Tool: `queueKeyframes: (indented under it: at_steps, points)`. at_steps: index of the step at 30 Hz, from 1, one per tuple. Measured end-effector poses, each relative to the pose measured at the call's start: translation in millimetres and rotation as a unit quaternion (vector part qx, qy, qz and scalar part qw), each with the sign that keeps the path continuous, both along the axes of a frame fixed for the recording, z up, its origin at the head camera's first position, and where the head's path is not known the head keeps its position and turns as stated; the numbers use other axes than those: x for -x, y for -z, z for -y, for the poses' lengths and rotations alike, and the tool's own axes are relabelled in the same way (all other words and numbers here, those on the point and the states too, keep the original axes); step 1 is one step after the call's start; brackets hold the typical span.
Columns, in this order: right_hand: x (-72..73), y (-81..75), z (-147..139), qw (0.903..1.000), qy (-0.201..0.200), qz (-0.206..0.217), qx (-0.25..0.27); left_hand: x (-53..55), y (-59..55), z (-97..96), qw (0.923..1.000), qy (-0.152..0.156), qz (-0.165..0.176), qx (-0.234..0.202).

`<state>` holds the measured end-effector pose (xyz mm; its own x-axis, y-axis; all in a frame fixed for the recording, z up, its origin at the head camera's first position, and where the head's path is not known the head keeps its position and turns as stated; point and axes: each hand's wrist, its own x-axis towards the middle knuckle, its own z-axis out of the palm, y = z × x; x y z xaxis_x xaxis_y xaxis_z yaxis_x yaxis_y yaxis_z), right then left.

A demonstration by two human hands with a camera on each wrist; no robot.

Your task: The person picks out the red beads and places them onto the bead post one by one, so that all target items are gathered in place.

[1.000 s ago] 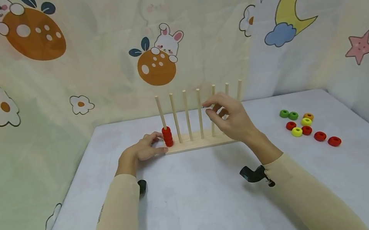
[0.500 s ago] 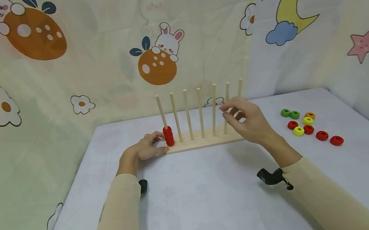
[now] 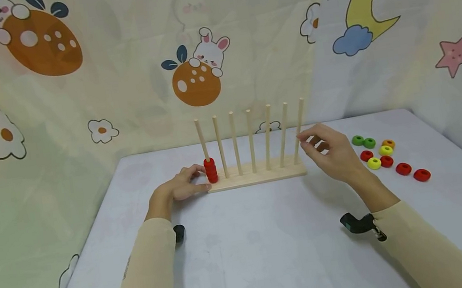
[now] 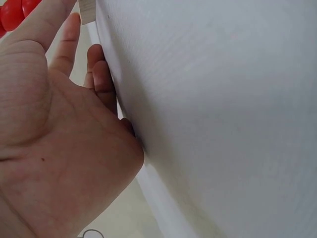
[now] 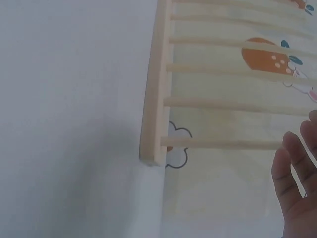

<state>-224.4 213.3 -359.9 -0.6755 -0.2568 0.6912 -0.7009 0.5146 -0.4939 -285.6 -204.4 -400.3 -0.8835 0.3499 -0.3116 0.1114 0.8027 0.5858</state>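
A wooden peg rack (image 3: 257,177) with a row of upright pegs stands on the table. Red rings (image 3: 210,171) are stacked on its leftmost peg, and the other pegs are bare. My left hand (image 3: 179,186) holds the left end of the base, thumb at the front and fingers behind; in the left wrist view the base (image 4: 87,11) shows at the fingertips. My right hand (image 3: 330,153) hovers at the rightmost peg (image 3: 299,120) with loosely bent fingers and nothing in it. Its fingers (image 5: 287,171) also show beside that peg in the right wrist view.
Loose rings lie on the table (image 3: 246,258) to the right: green rings (image 3: 369,143), yellow rings (image 3: 374,163), an orange ring (image 3: 388,143) and several red rings (image 3: 403,169). A printed cloth (image 3: 130,79) hangs behind the table.
My right hand has moved rightward and slightly down along the pegs, from the middle of the rack to its right end. The left hand and the stacked rings have stayed in place.
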Motion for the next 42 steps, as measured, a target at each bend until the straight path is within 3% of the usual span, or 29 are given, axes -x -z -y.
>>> queueKeyframes:
  at_steps: [12,24,31,42]
  points:
    - [-9.2,18.5,-27.3,0.9971,0.051,0.02,-0.053,-3.6,1.6,4.9,1.0,-0.008,0.003,-0.004]
    - [-20.1,11.8,-60.0,0.995,0.072,0.012,-0.068,-1.4,0.1,-0.4,1.0,0.001,0.0,-0.004]
    - [-26.0,18.0,-78.1,0.9942,0.087,0.016,-0.061,0.1,-0.6,-2.0,1.0,0.007,-0.003,-0.004]
    - [-31.8,21.6,-101.2,0.9925,0.101,0.015,-0.068,10.3,7.2,1.1,0.9999,-0.003,0.016,-0.001]
